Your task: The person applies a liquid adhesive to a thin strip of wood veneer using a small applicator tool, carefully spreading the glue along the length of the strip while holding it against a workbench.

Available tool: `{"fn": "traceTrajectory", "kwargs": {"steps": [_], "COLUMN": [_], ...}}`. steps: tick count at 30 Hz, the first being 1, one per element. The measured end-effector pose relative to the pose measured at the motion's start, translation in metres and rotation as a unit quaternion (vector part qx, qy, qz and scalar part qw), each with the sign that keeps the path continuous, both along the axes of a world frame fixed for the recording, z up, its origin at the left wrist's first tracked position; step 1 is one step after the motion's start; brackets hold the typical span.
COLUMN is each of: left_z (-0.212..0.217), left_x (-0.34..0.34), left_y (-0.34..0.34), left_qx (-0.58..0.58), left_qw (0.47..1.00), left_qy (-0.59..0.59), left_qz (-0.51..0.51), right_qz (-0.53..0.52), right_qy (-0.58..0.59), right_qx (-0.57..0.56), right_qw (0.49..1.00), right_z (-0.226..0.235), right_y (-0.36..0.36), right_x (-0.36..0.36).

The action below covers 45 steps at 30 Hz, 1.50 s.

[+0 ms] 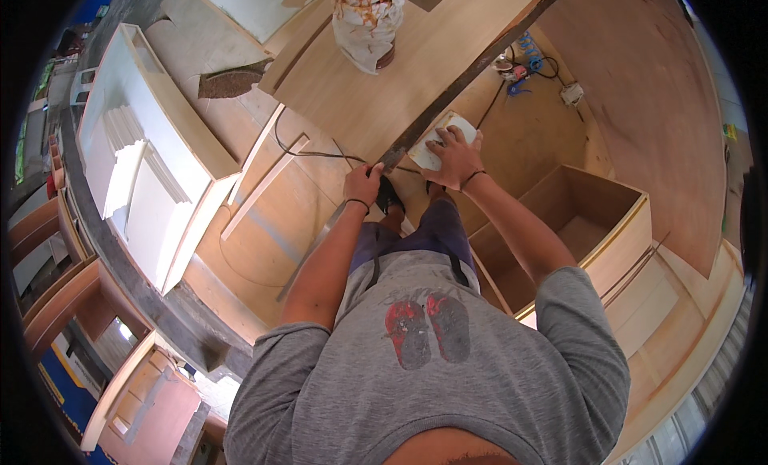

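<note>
A pale wooden board (384, 89) with a dark-brown long edge lies in front of me. At its near corner, my left hand (364, 185) is closed, its fingers curled around the board's end. My right hand (456, 157) has its fingers bent over a flat white pad (444, 137), which lies against or just beside the dark edge. Exactly what the pad is made of is hard to see. On the board stands a container (364, 29) wrapped in white material, with orange-brown drips around its top.
An open wooden box (584, 201) stands at my right, near a large brown panel (640, 105). Further off lie a blue coiled hose (528, 45) and a white socket box (571, 95). Left are wood strips (268, 185), a black cable (320, 154) and a white-faced cabinet (152, 161).
</note>
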<state>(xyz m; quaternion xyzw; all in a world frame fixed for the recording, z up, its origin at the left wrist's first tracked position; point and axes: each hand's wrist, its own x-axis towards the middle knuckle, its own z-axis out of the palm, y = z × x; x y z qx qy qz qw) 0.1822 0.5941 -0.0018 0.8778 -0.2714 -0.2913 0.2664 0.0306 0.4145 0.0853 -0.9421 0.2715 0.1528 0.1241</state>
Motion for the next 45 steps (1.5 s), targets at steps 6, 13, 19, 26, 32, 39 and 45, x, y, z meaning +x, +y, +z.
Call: {"fn": "traceTrajectory", "kwargs": {"steps": [6, 13, 19, 26, 32, 39, 45], "left_z": [0.002, 0.003, 0.005, -0.001, 0.005, 0.031, 0.043], "left_x": [0.001, 0.001, 0.006, 0.010, 0.017, 0.001, -0.002], "left_y": [0.004, 0.003, 0.007, 0.002, 0.013, 0.008, 0.006], "left_qx": [-0.012, -0.050, 0.001, -0.012, -0.021, -0.059, -0.093], "left_qw": [0.998, 0.998, 0.999, 0.998, 0.997, 0.996, 0.987], "left_qy": [0.066, 0.042, 0.052, 0.049, 0.052, 0.065, 0.126], "left_qz": [0.020, 0.007, -0.010, -0.034, -0.044, -0.033, -0.038], "right_qz": [-0.024, 0.023, -0.336, -0.336, -0.236, -0.282, -0.312], "right_qy": [-0.070, -0.249, -0.418, -0.414, -0.435, -0.432, -0.375], "right_qx": [0.010, 0.121, 0.727, 0.822, 0.854, 0.836, 0.856], "right_qw": [0.997, 0.961, 0.427, 0.201, 0.161, 0.188, 0.174], "right_z": [0.026, 0.017, -0.005, -0.040, -0.028, -0.013, -0.029], "right_y": [0.002, 0.018, 0.005, -0.023, -0.030, -0.041, -0.028], "right_x": [-0.020, -0.016, -0.021, -0.022, 0.004, -0.031, -0.047]}}
